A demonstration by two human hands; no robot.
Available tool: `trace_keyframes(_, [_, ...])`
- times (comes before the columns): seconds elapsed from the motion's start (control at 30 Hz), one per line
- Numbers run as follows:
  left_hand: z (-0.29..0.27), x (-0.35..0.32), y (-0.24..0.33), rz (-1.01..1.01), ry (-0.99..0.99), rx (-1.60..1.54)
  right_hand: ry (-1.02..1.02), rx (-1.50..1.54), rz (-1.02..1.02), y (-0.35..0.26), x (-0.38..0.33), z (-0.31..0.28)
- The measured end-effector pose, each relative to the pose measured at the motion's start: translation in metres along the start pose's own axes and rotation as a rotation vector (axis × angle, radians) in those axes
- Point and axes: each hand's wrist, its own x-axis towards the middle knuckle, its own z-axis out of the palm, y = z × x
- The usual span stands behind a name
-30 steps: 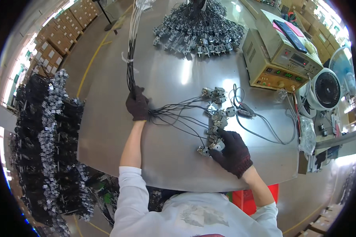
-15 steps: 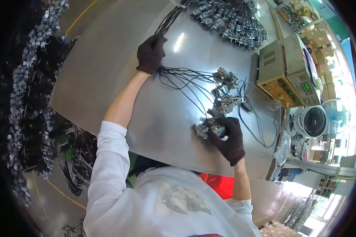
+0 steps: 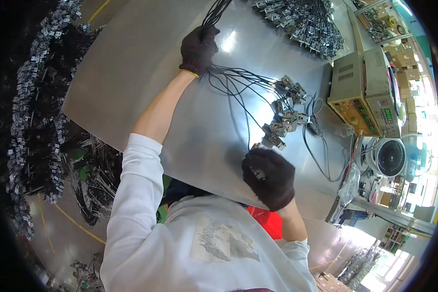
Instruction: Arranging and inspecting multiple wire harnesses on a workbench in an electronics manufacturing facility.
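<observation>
Head view: looking down on a grey metal worktop (image 3: 131,82), both gloved hands on one bundle of black wires.
Left hand (image 3: 198,48): dark glove, fingers closed tight round the bundle of black wires (image 3: 238,85) near the far edge; gripped there seemingly to gather the loose strands into one stem and keep them from spreading.
Right hand (image 3: 269,177): dark glove, near edge of the worktop, fingers curled over one small metal connector at a wire's end; how firmly pinched cannot be told, since the glove hides the tips.
Wire bundle: fanned out from the left fist toward the right, lying flat on the worktop, each strand ending in a small grey connector.
Connector cluster (image 3: 284,112): lying in a loose row between the two hands, just beyond the right hand; spread apart, probably so each can be picked out singly.
Beige test instrument (image 3: 362,92): at the right of the worktop, green display lit, thin leads trailing toward the connectors.
Small round fan (image 3: 391,156): below the instrument, off the worktop's right corner.
Finished-looking heap (image 3: 301,22): more wired connectors piled at the far edge, well apart from the bundle in hand.
Left floor: dark masses of similar wired parts (image 3: 34,97) stacked beside the worktop.
</observation>
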Motion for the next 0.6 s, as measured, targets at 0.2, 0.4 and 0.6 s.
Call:
trace_keyframes(0.2, [-0.002,-0.003,0.003,0.061,-0.035,0.014,-0.150,0.689,0.390,0.015,-0.019,0.013])
trace_keyframes(0.4, [-0.001,-0.004,0.010,0.047,-0.016,0.027,-0.136,0.676,0.459,0.026,-0.020,-0.007])
trace_keyframes(0.6, [0.000,-0.005,0.010,0.056,0.000,0.008,0.143,-0.442,0.003,0.022,-0.008,-0.013])
